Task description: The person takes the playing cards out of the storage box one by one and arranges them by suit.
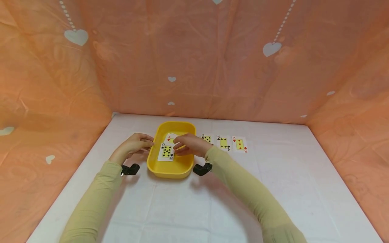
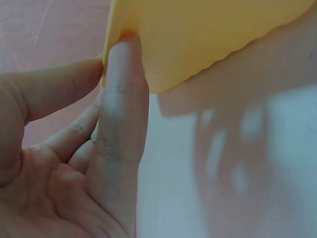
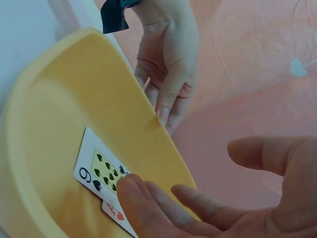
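Observation:
A yellow tray (image 1: 170, 174) stands on the white-covered table. Inside it lie a nine of spades (image 1: 166, 152) and, partly beneath it, an ace of hearts (image 1: 169, 137). My left hand (image 1: 133, 146) is at the tray's left rim; in the left wrist view its thumb and a finger (image 2: 124, 74) pinch the yellow wall. Over the cards, my right hand (image 1: 191, 145) reaches into the tray with fingers loosely bent and thumb apart, as the right wrist view shows. Its fingertips (image 3: 131, 191) overlap the nine's edge; whether they touch it I cannot tell.
Right of the tray, three cards lie face up in a row: an eight (image 1: 207, 138) partly behind my right hand, a four of clubs (image 1: 224, 143) and a three of hearts (image 1: 239, 144). An orange cloth with white hearts (image 1: 194, 67) encloses the table's back and sides.

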Motion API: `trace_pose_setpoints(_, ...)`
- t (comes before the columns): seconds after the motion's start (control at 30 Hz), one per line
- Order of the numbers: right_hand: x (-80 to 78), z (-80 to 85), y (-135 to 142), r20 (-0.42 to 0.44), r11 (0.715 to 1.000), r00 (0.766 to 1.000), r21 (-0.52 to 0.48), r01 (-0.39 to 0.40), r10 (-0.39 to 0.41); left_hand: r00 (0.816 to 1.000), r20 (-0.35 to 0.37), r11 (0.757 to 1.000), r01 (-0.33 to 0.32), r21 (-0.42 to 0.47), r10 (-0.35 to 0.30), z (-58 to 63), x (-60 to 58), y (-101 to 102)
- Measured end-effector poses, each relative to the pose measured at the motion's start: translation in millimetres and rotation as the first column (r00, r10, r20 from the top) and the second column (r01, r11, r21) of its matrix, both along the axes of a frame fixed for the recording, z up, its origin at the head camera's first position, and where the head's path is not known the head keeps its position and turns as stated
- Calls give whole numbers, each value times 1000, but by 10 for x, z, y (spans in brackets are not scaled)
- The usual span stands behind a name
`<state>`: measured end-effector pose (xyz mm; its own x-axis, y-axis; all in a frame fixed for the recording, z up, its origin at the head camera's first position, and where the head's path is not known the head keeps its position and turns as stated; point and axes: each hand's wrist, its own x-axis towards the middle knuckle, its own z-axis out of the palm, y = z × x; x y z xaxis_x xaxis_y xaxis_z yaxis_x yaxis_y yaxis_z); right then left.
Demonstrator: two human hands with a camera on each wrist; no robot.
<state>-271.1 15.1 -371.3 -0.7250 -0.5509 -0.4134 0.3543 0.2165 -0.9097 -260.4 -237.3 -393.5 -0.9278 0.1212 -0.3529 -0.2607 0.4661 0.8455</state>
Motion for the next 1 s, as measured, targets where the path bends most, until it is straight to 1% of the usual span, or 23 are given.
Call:
trace_pose_setpoints(0.27, 20, -65, -31, 47, 1000, 999, 7, 13, -14, 1000, 2, 1000, 6, -3, -6, 7, -7, 1)
trace_pose_setpoints(0.47, 26, -109, -58, 58, 999, 998, 31, 14, -16, 1000, 12, 1000, 3, -1, -3, 9, -13, 6)
trace_pose_setpoints(0.67, 16, -114, -76, 61, 999, 998, 48, 15, -18, 1000, 13, 1000, 1, -2, -1, 8, -11, 11)
trace_pose_setpoints(0.73, 12, -116, -88, 84, 998, 995, 52, 41, -46, 1000, 10, 1000, 4, -3, -4, 5, -12, 8)
trace_pose_setpoints(0.8, 7, -117, -103, 129, 995, 988, 55, 79, -85, 1000, 9, 1000, 5, -3, -5, 3, -13, 5)
trace_pose_setpoints(0.9, 2, -126, -127, 196, 989, 970, 60, 134, -143, 1000, 8, 1000, 7, -2, -7, 1, -12, -2)
trace_pose_setpoints(1.0, 4, -145, -151, 244, 983, 953, 46, 176, -182, 1000, 7, 1000, 8, -2, -8, -4, -10, -4)
